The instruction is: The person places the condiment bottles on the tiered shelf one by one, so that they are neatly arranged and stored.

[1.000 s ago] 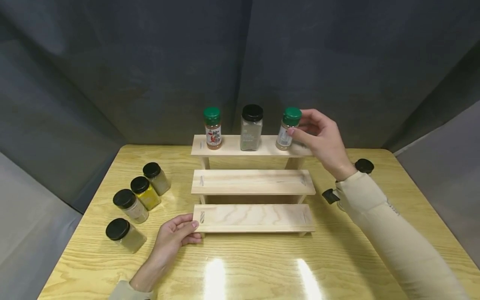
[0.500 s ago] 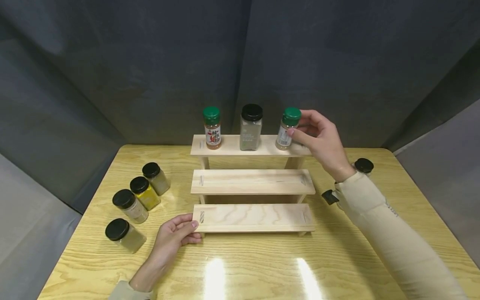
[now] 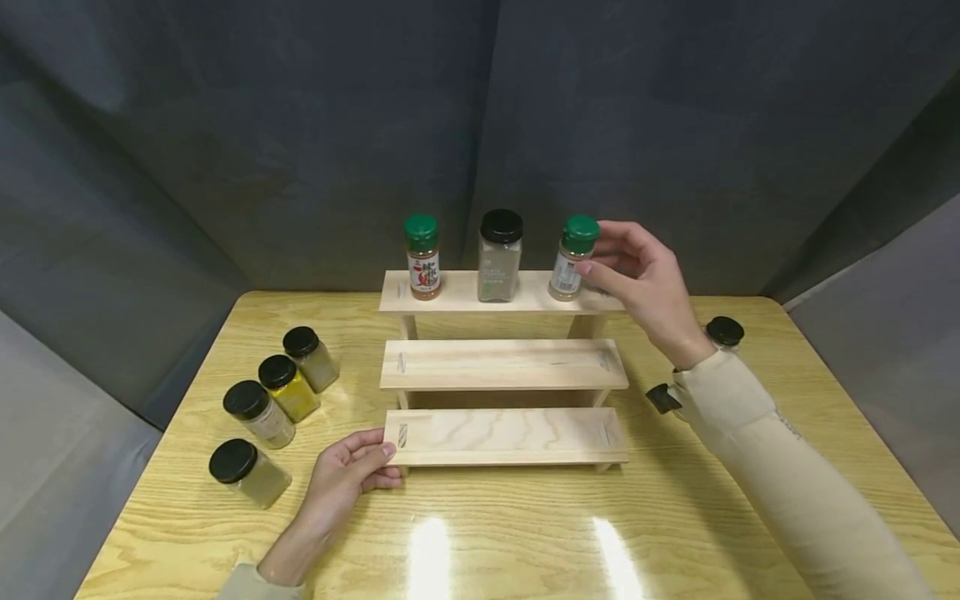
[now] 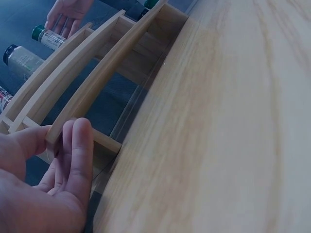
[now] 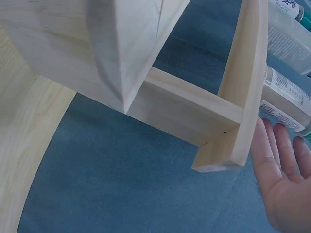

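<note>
A three-tier wooden spice rack (image 3: 504, 367) stands on the table. At its lower left end, my left hand (image 3: 347, 468) grips the bottom board, thumb on top and fingers beneath; the left wrist view shows the fingers (image 4: 80, 155) at the board's end. On the top tier stand a red-labelled green-capped spice jar (image 3: 424, 271), a black-capped clear jar (image 3: 499, 262) and another green-capped spice jar (image 3: 566, 271). My right hand (image 3: 647, 279) is beside this last jar, thumb at its front. In the right wrist view its fingers (image 5: 289, 150) look straight and lie against or close to the jar.
Left of the rack, several black-capped jars stand in a slanting row, one with yellow contents (image 3: 294, 396). Behind my right forearm, another black-capped jar (image 3: 725, 332) is partly hidden, near a black piece (image 3: 663, 398) by the cuff. Dark curtains (image 3: 480, 125) surround the table (image 3: 487, 533).
The view has shifted very slightly. My right thumb has slid a little to the right along the green-capped jar, baring more of its label. My left hand keeps its hold on the rack.
</note>
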Motion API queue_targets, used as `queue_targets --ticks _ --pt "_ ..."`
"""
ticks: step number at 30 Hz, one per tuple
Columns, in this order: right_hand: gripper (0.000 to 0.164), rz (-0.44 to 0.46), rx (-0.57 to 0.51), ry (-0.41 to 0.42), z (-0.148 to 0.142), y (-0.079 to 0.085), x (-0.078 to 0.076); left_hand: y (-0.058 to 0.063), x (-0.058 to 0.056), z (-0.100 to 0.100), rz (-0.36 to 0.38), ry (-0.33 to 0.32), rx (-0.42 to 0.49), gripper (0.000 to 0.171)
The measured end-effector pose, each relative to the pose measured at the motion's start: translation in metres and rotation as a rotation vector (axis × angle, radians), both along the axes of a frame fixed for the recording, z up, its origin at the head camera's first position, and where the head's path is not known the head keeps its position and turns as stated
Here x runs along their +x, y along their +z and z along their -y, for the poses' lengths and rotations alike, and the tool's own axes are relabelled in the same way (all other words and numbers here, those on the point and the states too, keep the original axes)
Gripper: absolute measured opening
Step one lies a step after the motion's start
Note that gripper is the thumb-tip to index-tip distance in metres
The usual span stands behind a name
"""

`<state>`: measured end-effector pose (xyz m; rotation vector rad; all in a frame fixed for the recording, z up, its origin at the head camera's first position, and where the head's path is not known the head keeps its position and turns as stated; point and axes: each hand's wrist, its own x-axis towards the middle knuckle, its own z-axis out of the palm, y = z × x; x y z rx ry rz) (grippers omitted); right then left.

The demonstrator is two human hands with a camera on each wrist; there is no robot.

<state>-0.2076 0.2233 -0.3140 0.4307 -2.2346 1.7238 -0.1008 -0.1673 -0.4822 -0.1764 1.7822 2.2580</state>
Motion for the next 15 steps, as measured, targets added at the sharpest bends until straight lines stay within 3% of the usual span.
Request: queue_targets --ticks 8,15 --pt "0.044 -0.024 -0.079 0.036 -0.006 0.005 0.011 0.001 0.000 0.000 0.004 -0.003 0.005 0.035" --pt "0.044 -0.034 -0.071 -0.001 -0.016 0.006 0.023 0.002 0.000 -0.001 0.004 0.005 0.007 0.034"
